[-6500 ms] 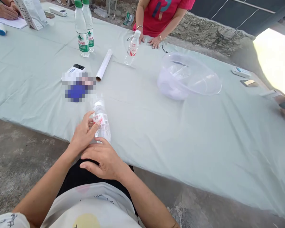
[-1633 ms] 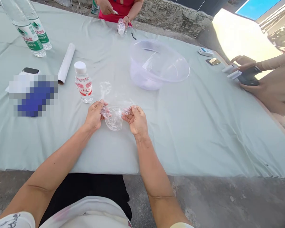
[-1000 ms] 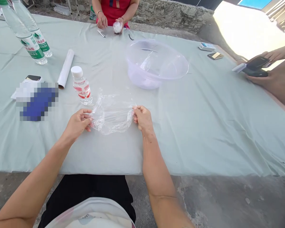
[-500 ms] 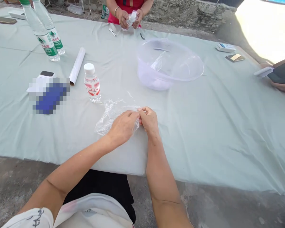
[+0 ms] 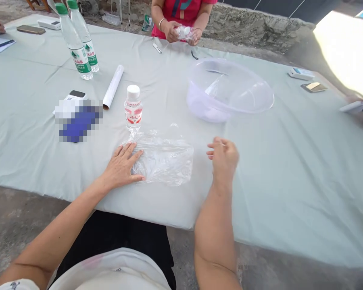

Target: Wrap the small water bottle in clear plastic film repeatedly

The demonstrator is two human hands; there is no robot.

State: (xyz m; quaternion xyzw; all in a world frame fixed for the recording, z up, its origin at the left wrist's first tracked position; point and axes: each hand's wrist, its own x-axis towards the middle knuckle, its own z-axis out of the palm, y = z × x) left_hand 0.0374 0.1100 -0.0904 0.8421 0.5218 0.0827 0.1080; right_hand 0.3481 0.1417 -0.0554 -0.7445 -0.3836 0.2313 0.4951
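Observation:
A sheet of clear plastic film (image 5: pixel 169 163) lies crinkled on the cloth in front of me. My left hand (image 5: pixel 124 165) rests flat on its left end, fingers spread. My right hand (image 5: pixel 224 157) is raised just beyond the film's right edge, fingers loosely curled and partly apart, slightly blurred, with nothing visible in them. Behind the film stands a small clear bottle (image 5: pixel 133 110) with a white cap and a red-and-white label. To the right of the bottle sits a translucent purple basin (image 5: pixel 205 110) with a clear piece of plastic inside.
A white roll (image 5: pixel 113 86) lies left of the bottle, near two green-capped water bottles (image 5: pixel 80 60) and a pixelated blue item (image 5: pixel 80 123). Across the table a person in red (image 5: pixel 184 16) holds a plastic-wrapped bottle. Phones and white devices lie near the table's edges.
The bunched film now lies spread out flat. My hands have parted: the left slid left onto the film, the right moved right, off it. The view has shifted slightly.

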